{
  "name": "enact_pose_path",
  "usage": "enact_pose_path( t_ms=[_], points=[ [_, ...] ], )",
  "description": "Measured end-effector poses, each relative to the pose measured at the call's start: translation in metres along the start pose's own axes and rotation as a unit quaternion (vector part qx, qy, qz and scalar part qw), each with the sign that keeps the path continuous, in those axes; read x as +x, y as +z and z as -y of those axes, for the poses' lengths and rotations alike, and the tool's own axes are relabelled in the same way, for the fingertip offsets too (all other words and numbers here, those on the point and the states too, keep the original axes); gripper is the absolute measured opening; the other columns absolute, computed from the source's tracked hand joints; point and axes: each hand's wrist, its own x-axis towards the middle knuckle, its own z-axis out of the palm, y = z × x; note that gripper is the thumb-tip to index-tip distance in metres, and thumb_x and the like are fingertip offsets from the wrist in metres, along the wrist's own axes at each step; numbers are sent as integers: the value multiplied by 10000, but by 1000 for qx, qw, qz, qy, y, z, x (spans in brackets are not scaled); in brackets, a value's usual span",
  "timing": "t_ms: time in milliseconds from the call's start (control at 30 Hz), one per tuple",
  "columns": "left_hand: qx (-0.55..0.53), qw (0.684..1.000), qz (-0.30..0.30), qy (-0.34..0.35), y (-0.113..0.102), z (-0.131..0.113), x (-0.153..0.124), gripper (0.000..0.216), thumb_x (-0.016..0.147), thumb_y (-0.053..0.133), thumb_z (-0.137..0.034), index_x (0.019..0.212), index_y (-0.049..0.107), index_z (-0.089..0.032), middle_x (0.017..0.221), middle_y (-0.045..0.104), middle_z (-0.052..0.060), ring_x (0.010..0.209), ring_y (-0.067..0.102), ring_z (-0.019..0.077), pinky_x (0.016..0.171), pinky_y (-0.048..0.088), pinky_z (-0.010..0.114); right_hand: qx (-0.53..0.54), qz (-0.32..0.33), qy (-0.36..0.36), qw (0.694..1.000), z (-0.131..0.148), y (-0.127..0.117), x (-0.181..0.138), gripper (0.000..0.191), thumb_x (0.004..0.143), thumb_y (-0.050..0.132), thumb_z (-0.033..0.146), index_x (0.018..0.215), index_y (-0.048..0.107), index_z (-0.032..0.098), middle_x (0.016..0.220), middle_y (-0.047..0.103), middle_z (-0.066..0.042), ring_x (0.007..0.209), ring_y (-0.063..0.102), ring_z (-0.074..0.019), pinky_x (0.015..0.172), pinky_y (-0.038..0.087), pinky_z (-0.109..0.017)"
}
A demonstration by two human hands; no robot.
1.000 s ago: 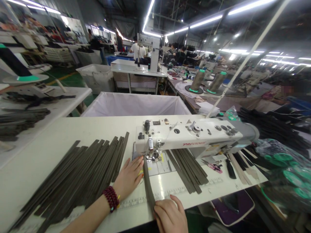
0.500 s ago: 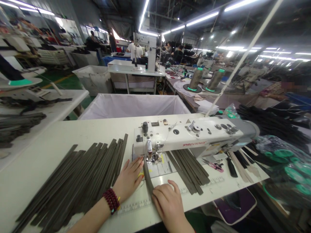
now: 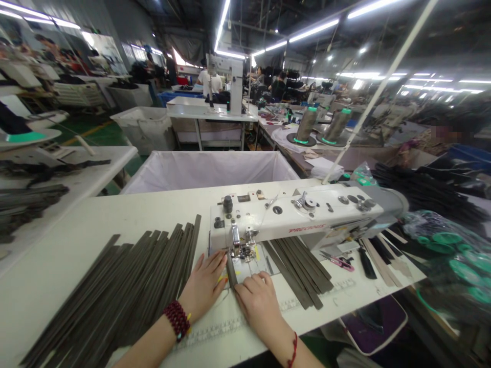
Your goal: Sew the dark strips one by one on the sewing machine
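A narrow dark olive fabric strip runs from under the presser foot of a white sewing machine towards me. My left hand lies flat on the machine bed, its fingers stretched out with their tips beside the strip near the needle. My right hand has its fingers curled over the strip's near part, which is mostly hidden under the hand. Left of my left hand spreads a large pile of similar strips. A smaller group of strips lies under the machine arm, to the right.
Pink-handled snips and a black-handled tool lie on the right of the table. Printed along the near edge is a ruler scale. A white cloth-lined bin stands behind the machine, and thread cones beyond. Several people work farther back.
My right hand has moved forward along the strip, closer to the needle, and less of the strip shows. My left hand stays nearly in place. The view has shifted slightly.
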Motion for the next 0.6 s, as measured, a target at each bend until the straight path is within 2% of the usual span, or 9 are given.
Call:
enact_pose_path(
  t_ms=[300, 600],
  points=[
    [14, 1000, 3, 1, 0, 1, 1, 434, 966, 475, -330, 1358, 511, -148, 1394, 552, 140, 1313, 473, 291, 1111, 335, 542, -24, 28, -12, 999, -6, 9, 25, 124, 921, 571, 145, 818, 605, 204, 764, 601, -4, 784, 522, -178, 849, 342, -362],
    [14, 1000, 10, 2, -1, 1, 2, 435, 966, 469, -319, 1364, 510, -147, 1392, 554, 144, 1320, 467, 293, 1109, 334, 559, -57, 46, -29, 997, -10, 13, 50, 81, 887, 586, 108, 901, 598, 188, 789, 636, -18, 758, 555, -189, 886, 356, -394]
  ],
)
